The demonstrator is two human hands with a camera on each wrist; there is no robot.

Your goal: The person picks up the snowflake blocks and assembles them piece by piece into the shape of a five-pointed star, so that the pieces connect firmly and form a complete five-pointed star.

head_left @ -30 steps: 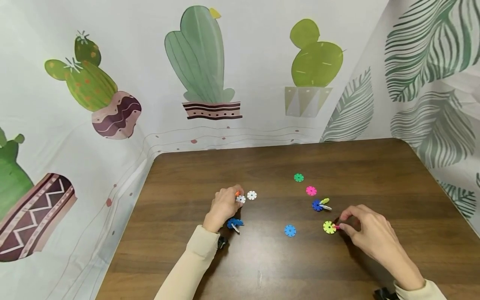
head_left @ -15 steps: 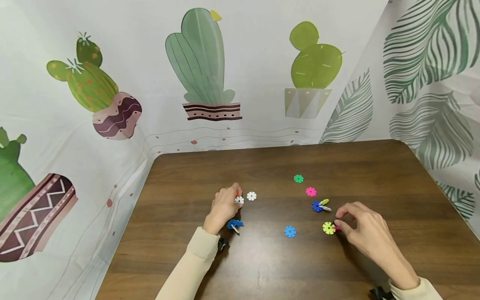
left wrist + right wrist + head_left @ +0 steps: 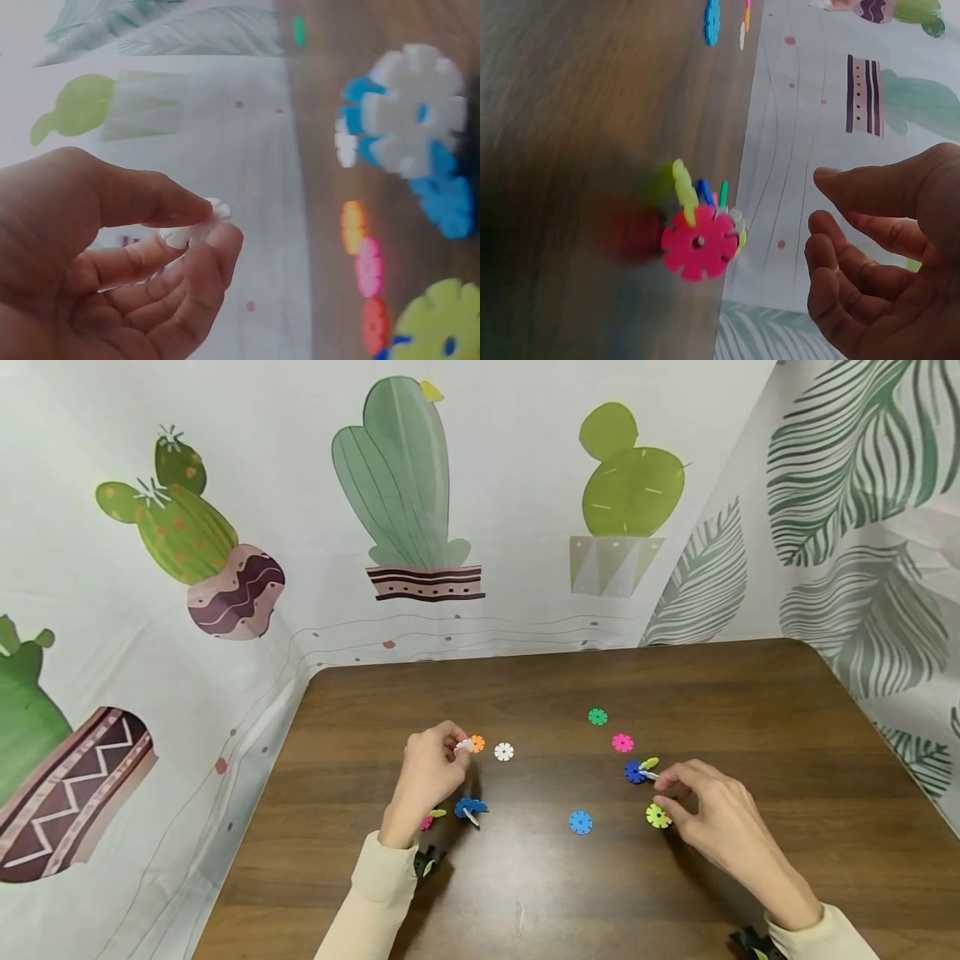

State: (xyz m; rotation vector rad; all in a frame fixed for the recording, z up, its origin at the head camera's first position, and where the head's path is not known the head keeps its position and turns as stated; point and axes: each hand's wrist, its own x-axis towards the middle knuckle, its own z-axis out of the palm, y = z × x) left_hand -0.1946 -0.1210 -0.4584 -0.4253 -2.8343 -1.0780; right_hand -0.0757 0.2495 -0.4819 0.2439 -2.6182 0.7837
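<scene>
My left hand (image 3: 427, 768) pinches a white notched disc (image 3: 176, 238) between thumb and fingers, raised off the table. An orange disc (image 3: 477, 744) lies just beyond its fingertips, and a second white disc (image 3: 504, 752) to the right of that. My right hand (image 3: 712, 802) hovers over a yellow-green disc (image 3: 657, 815) that is joined to a pink disc (image 3: 699, 244). Nothing is between its fingers, which are apart from the pink disc in the right wrist view. Behind it sits a dark blue disc (image 3: 633, 772) with yellow-green and white discs slotted in.
A blue cluster (image 3: 468, 807) with a white piece and a pink and yellow-green pair (image 3: 427, 822) lie near my left wrist. Single blue (image 3: 581, 822), pink (image 3: 622, 743) and green (image 3: 597, 717) discs lie on the wooden table (image 3: 525, 893). A printed cloth hangs behind.
My left hand has lifted the white disc and drawn back left, uncovering the orange disc. My right hand has let go of the pink and yellow-green pair and shifted slightly left.
</scene>
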